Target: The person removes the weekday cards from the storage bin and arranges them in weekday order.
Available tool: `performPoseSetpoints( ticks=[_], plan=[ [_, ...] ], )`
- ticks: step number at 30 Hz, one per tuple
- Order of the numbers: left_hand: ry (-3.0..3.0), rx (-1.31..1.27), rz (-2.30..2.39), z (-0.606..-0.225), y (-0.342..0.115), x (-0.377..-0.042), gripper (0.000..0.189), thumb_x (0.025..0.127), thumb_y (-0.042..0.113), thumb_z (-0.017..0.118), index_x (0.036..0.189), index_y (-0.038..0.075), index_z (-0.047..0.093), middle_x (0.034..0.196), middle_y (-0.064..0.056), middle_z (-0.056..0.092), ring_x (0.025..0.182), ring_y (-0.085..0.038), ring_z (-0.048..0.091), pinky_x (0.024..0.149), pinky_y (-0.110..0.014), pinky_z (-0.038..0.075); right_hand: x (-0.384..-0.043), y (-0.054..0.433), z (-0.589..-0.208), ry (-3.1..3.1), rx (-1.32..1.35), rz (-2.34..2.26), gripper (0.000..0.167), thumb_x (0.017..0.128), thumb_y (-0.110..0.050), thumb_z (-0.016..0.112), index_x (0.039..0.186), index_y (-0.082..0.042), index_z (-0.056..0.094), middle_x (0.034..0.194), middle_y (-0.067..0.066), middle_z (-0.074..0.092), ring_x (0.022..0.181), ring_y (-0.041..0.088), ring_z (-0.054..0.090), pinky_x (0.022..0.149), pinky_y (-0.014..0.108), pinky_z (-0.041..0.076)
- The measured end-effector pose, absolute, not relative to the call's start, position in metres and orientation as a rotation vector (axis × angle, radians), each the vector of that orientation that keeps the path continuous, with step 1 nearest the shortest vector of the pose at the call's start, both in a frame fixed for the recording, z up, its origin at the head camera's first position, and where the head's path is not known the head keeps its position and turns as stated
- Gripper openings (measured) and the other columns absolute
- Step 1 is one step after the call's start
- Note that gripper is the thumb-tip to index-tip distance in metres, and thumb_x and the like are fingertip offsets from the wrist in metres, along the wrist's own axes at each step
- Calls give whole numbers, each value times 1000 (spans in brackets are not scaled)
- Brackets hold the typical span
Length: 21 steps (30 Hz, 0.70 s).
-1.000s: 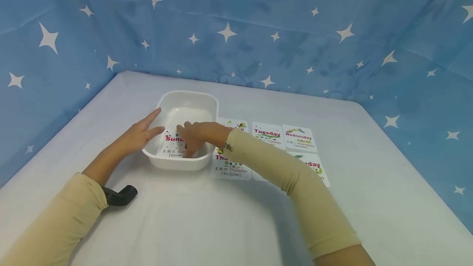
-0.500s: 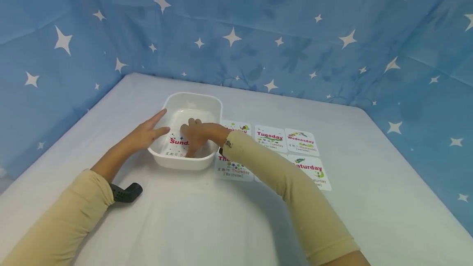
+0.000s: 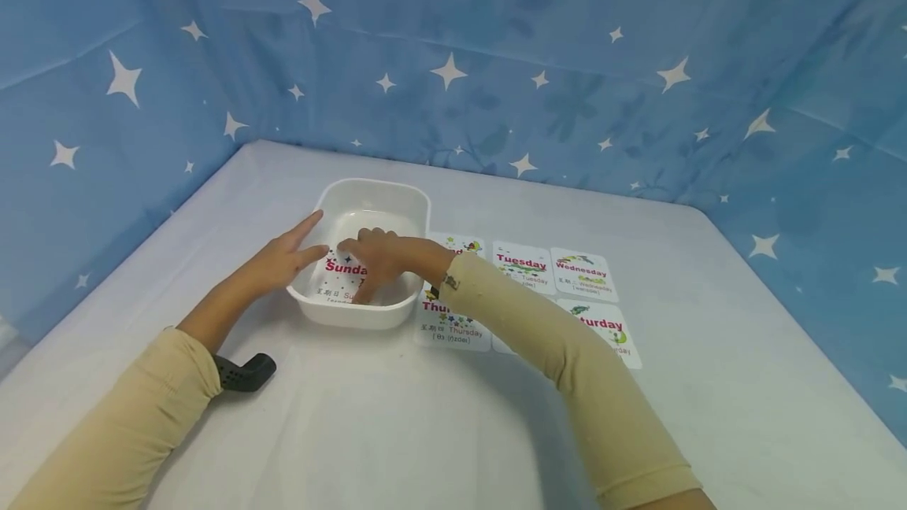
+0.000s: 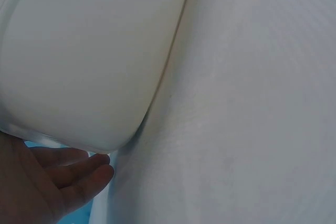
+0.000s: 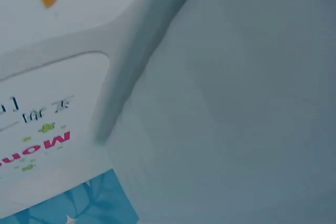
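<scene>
A white plastic tub (image 3: 354, 317) stands on the table with a Sunday card (image 3: 336, 283) lying in its near part. My right hand (image 3: 383, 258) reaches into the tub from the right, thumb pointing down at the card's near right area and covering part of it. Whether it grips the card, I cannot tell. My left hand (image 3: 279, 262) is at the tub's left rim, its fingers extended. In the left wrist view, the fingers of the left hand (image 4: 68, 182) lie close beside the wall of the tub (image 4: 94, 61). The right hand is out of sight in its wrist view.
Cards lie in two rows right of the tub: Tuesday (image 3: 523, 278), Wednesday (image 3: 584, 282), Thursday (image 3: 453, 334) and Saturday (image 3: 602, 327), plus Monday (image 5: 47, 166) and another mostly behind the right sleeve (image 3: 538, 329). A blue starry curtain (image 3: 496, 61) backs the white table (image 3: 368, 431).
The head view has shifted slightly, carrying the whole scene a little right and down. The right hand has stayed over the Sunday card with small finger shifts; the left hand keeps its place.
</scene>
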<state>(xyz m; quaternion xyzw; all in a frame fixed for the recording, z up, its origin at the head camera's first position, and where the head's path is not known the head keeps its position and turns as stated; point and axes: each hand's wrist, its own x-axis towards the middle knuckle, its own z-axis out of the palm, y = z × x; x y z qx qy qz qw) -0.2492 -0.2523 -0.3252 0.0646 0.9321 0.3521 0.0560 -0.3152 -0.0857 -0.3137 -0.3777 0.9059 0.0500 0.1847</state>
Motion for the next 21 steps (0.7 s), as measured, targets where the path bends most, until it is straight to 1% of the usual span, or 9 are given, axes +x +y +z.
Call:
performPoseSetpoints(
  ticks=[2, 6, 7, 9, 12, 15, 18, 21],
  plan=[
    [2824, 194, 1066, -325, -252, -250, 67, 96, 31, 38, 147, 11, 0, 151, -23, 5, 134, -49, 16, 102, -61, 26, -314, -86, -313, 2543, -1075, 227, 93, 71, -60, 66, 145, -29, 20, 129, -1, 38, 108, 12, 37, 94, 32, 38],
    [2825, 186, 1057, -325, -253, -250, 68, 96, 33, 38, 147, 11, -1, 151, -23, 4, 135, -49, 13, 104, -61, 21, -313, -89, -315, 2535, -1129, 401, 93, 72, -67, 59, 146, -25, 20, 132, 0, 36, 112, 12, 34, 96, 31, 34],
    [2827, 184, 1057, -325, -253, -249, 68, 96, 33, 38, 147, 11, -1, 151, -23, 4, 134, -49, 14, 104, -61, 22, -312, -90, -314, 2531, -1146, 429, 94, 72, -67, 58, 146, -24, 20, 133, 0, 36, 113, 12, 34, 97, 32, 33],
    [2833, 185, 1050, -325, -254, -248, 68, 96, 33, 37, 147, 10, -1, 151, -24, 4, 134, -50, 14, 103, -61, 23, -311, -91, -314, 2534, -1168, 449, 96, 71, -69, 58, 146, -23, 20, 134, 0, 35, 116, 13, 33, 101, 34, 30],
    [2837, 202, 1037, -326, -256, -247, 67, 97, 34, 36, 147, 9, -1, 150, -25, 5, 133, -51, 15, 103, -62, 23, -311, -88, -309, 2562, -1186, 415, 98, 69, -70, 59, 146, -25, 19, 137, 0, 34, 118, 14, 33, 104, 37, 28],
    [2826, 212, 1040, -325, -255, -247, 67, 97, 35, 35, 147, 10, -2, 150, -26, 5, 132, -51, 18, 101, -63, 26, -312, -79, -299, 2613, -1206, 345, 97, 68, -70, 60, 146, -28, 20, 141, 0, 33, 121, 16, 33, 105, 38, 28],
    [2809, 204, 1048, -324, -253, -249, 68, 97, 37, 35, 147, 12, -4, 150, -25, 3, 132, -51, 18, 100, -64, 26, -312, -66, -287, 2657, -1223, 268, 96, 68, -68, 62, 146, -31, 19, 146, 0, 31, 125, 18, 32, 105, 40, 27],
    [2807, 202, 1040, -325, -253, -252, 69, 97, 38, 35, 147, 11, -4, 151, -24, 1, 133, -50, 15, 101, -64, 23, -311, -51, -276, 2683, -1239, 217, 95, 68, -66, 63, 146, -31, 20, 147, 0, 31, 127, 19, 32, 107, 42, 25]
  ],
)
